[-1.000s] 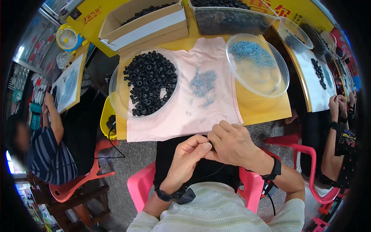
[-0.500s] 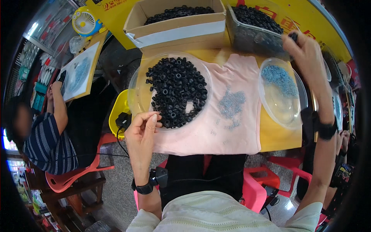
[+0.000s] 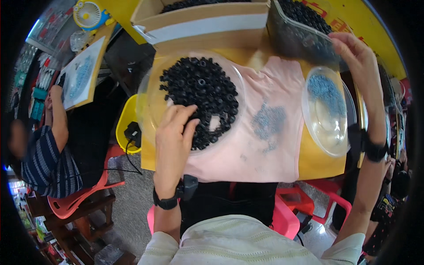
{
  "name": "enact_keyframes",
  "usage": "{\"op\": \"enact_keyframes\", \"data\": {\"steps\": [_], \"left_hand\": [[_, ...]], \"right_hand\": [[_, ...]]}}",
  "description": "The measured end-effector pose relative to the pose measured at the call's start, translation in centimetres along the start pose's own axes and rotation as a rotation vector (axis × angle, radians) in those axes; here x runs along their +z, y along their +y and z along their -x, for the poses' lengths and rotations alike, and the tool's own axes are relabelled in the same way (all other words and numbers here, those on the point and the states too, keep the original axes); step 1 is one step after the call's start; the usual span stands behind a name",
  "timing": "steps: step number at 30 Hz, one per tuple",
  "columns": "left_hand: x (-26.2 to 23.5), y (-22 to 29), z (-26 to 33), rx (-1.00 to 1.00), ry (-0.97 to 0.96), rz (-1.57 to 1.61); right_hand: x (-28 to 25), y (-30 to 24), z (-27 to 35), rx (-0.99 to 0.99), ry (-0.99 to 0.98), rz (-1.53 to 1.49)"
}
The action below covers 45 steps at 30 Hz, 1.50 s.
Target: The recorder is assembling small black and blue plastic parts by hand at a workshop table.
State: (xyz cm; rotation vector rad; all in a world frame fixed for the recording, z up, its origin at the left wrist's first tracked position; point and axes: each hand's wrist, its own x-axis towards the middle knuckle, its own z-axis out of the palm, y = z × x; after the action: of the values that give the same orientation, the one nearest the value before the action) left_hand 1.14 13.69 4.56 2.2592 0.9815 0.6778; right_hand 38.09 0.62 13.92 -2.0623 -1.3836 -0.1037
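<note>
A shallow clear round tray [image 3: 148, 106] holds a heap of small black ring-shaped parts [image 3: 201, 86]. My left hand [image 3: 174, 139] reaches over the near edge of the heap, thumb and fingers apart among the parts, with nothing visible between them. At the far right, my right hand [image 3: 362, 62] is stretched over the rim of a clear plastic bin [image 3: 282, 39] of similar black parts. Its fingers are extended and no part shows in them. Tiny blue-grey pieces [image 3: 268, 120] lie scattered on the pink cloth [image 3: 216, 165] between my hands.
A clear oval container [image 3: 324, 141] with more blue pieces [image 3: 327, 90] stands at the right. An open cardboard box [image 3: 203, 35] is at the back. Below the table's left edge sits a yellow basket [image 3: 126, 117]. Another person [image 3: 48, 154] works at a board [image 3: 81, 84] on the left.
My left hand has moved up and further over the black parts, its fingers spreading. The black part in my right hand no longer shows; that hand is now over the bin's rim.
</note>
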Motion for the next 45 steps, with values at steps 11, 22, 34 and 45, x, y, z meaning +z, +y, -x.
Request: {"op": "enact_keyframes", "data": {"steps": [11,22,34,45], "left_hand": [[0.9,0.4,0.0,0.070,0.039,0.014],[0.3,2.3,5.3,-0.066,-0.102,0.990],[1.4,3.8,9.5,-0.170,-0.250,1.323],[2.0,5.1,10.2,-0.195,-0.251,1.512]], "right_hand": [[6.7,-10.5,19.1,-0.110,-0.369,-0.061],[8.9,-11.2,22.3,-0.282,-0.337,0.096],[9.4,-11.5,23.0,-0.126,-0.173,-0.118],[7.1,-12.2,23.1,0.135,-0.118,-0.448]]}}
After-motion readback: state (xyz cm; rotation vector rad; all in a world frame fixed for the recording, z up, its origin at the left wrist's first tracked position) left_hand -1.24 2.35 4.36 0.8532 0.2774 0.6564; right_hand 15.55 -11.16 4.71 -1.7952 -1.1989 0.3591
